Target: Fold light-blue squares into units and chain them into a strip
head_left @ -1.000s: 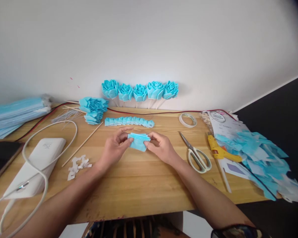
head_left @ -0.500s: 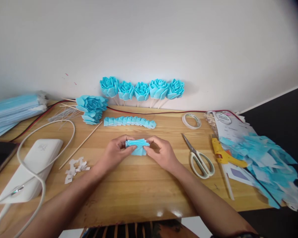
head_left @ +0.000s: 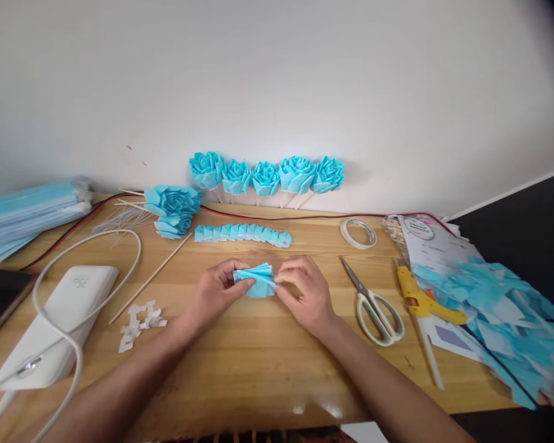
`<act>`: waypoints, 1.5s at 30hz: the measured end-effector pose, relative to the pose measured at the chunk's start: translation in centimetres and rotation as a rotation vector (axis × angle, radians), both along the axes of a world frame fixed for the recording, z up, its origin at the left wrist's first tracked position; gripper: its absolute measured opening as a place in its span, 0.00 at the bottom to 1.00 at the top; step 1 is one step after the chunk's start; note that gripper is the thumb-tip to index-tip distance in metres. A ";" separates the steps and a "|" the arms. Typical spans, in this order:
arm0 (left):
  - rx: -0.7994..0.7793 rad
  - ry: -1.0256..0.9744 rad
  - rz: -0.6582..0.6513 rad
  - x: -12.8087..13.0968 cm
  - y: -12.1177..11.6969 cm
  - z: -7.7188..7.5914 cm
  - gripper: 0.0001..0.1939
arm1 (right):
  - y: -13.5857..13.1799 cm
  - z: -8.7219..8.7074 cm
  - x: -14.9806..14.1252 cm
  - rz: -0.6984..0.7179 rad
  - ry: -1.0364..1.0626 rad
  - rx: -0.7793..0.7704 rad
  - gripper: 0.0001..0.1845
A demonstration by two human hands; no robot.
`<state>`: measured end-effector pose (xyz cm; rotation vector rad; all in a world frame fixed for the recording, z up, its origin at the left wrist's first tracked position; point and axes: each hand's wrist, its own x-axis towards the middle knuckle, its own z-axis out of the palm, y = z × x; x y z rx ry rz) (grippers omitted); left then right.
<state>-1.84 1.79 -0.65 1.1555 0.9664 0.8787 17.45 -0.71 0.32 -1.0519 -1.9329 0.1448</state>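
A small stack of folded light-blue fabric pieces (head_left: 257,287) is held over the middle of the table. My left hand (head_left: 219,286) grips its left side, thumb across the front. At the right edge, my right hand (head_left: 307,290) pinches a layer between thumb and fingers. Just beyond lies a row of folded blue petals (head_left: 242,234). Several blue fabric flowers (head_left: 265,177) on sticks lean against the wall, and more flowers (head_left: 173,206) lie on their side at the back left.
To the right are scissors (head_left: 373,311), a tape roll (head_left: 359,234), a yellow glue gun (head_left: 425,301) and a heap of blue scraps (head_left: 503,314). On the left are a white power bank (head_left: 60,326) with its cable, a thin stick (head_left: 150,279), white paper scraps (head_left: 141,323) and stacked masks (head_left: 32,206).
My right hand's fingers have shifted and now pinch at the right edge of the stack, which fans slightly at the top. My left hand keeps its grip. The camera view has shifted a little.
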 end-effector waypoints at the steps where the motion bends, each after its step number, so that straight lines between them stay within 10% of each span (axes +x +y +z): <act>1: -0.015 -0.013 -0.001 0.0 0.0 0.1 0.14 | 0.0 0.0 0.0 0.007 -0.021 0.035 0.10; 17: -0.023 0.134 -0.221 -1.3 0.7 1.3 0.16 | -0.1 -0.3 0.2 0.226 0.044 -0.125 0.10; 30: 0.003 0.131 -0.152 -0.9 0.5 1.1 0.16 | -0.8 -0.4 -0.7 0.058 0.137 -0.487 0.15; 45: 0.177 0.262 -0.179 -0.3 0.1 0.5 0.10 | -0.6 -0.3 -0.8 -0.007 0.112 -0.472 0.16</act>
